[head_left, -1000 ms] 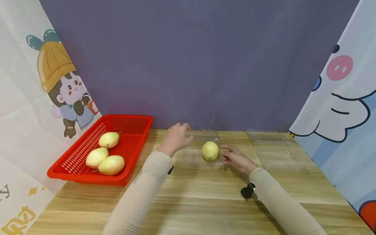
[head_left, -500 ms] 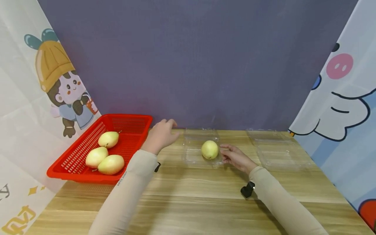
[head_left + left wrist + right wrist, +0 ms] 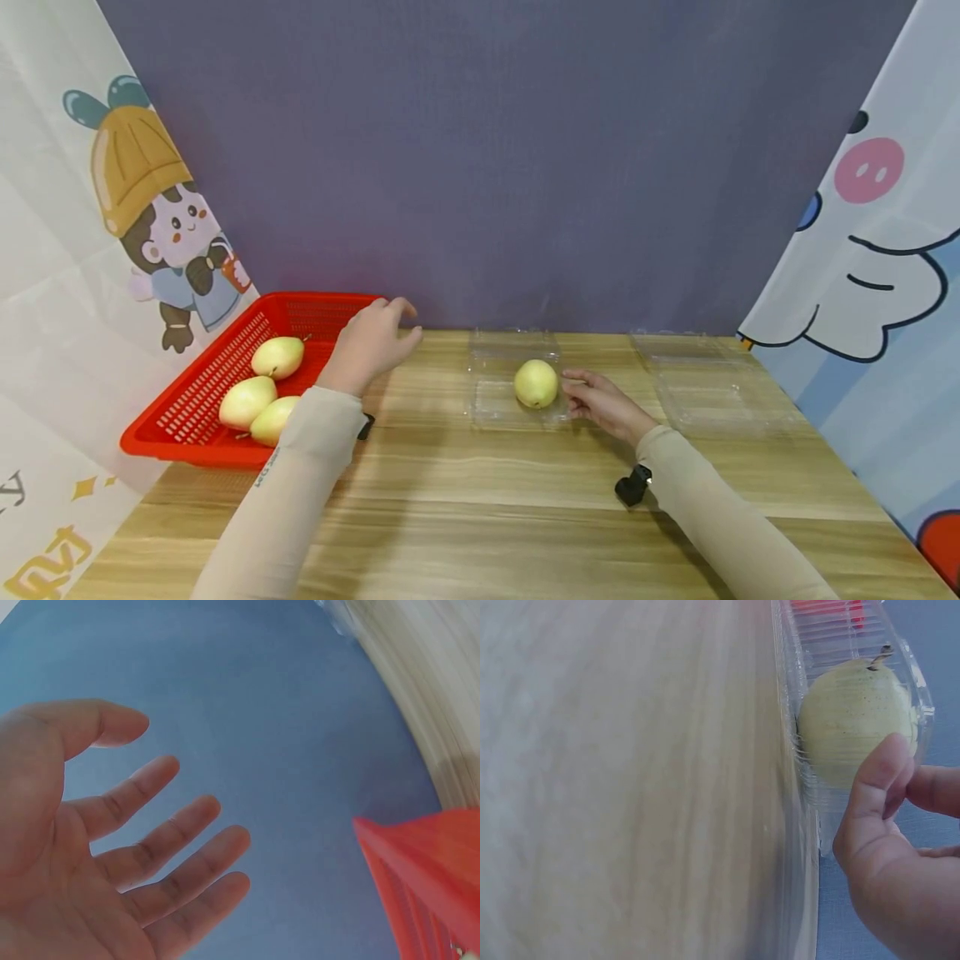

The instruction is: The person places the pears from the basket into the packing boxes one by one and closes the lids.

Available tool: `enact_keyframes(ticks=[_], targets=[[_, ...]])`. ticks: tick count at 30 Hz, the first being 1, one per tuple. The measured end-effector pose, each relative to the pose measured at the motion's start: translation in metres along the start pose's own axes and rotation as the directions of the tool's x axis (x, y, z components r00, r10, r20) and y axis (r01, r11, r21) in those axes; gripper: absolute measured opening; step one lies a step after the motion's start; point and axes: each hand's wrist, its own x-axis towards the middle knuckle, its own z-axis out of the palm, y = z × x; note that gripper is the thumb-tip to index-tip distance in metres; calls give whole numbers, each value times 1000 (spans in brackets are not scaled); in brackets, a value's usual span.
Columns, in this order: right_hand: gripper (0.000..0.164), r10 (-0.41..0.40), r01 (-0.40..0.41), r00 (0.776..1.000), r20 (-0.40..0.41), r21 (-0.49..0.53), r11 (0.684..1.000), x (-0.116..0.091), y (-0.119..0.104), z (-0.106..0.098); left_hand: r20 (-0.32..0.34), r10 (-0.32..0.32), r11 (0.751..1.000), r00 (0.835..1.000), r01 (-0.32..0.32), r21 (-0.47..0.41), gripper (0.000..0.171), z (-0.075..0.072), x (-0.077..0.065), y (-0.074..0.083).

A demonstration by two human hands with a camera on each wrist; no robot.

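My left hand [image 3: 367, 346] hovers over the right rim of a red plastic basket [image 3: 187, 452], fingers loosely spread; nothing is in the palm in the left wrist view. Inside the basket lie three yellow pears [image 3: 277, 357], the nearest partly hidden by my left sleeve. At the middle of the table a clear plastic clamshell box [image 3: 491, 402] stands with its lid folded back, a single pear [image 3: 536, 384] in its right part. My right hand [image 3: 607, 407] pinches that box's right edge between thumb and forefinger [image 3: 930, 787], beside the pear.
A second clear clamshell box [image 3: 708, 402] lies open on the right of the wooden table [image 3: 480, 542]. A dark grey-blue panel [image 3: 510, 167] rises behind, and printed cloths border both sides.
My left hand has moved left from beside the middle box to over the basket's right rim. My right hand, the box and the pears have stayed put.
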Motion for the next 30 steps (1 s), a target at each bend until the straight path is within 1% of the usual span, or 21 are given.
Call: enact_keyframes(ticks=[3, 7, 14, 21, 26, 30], targets=[[57, 2, -2, 1000, -6, 6, 1000, 0, 0, 0, -8, 2, 1000, 1000, -2, 9, 34, -5, -3, -8], [58, -3, 3, 1000, -6, 11, 1000, 1, 0, -1, 4, -5, 1000, 1000, 5, 26, 35, -13, -9, -19], [57, 3, -3, 1000, 0, 8, 1000, -1, -2, 0, 91, -15, 1000, 996, 13, 27, 36, -25, -19, -40], [57, 0, 0, 1000, -4, 11, 1000, 1, -3, 1, 145, -26, 998, 989, 17, 62, 37, -36, -24, -59], [56, -1, 1, 1000, -3, 13, 1000, 0, -3, 1, 182, -38, 993, 982, 18, 113, 38, -39, -26, -71], [56, -4, 4, 1000, -4, 8, 1000, -1, -2, 0, 211, -39, 992, 977, 13, 125, 38, -41, -27, -79]])
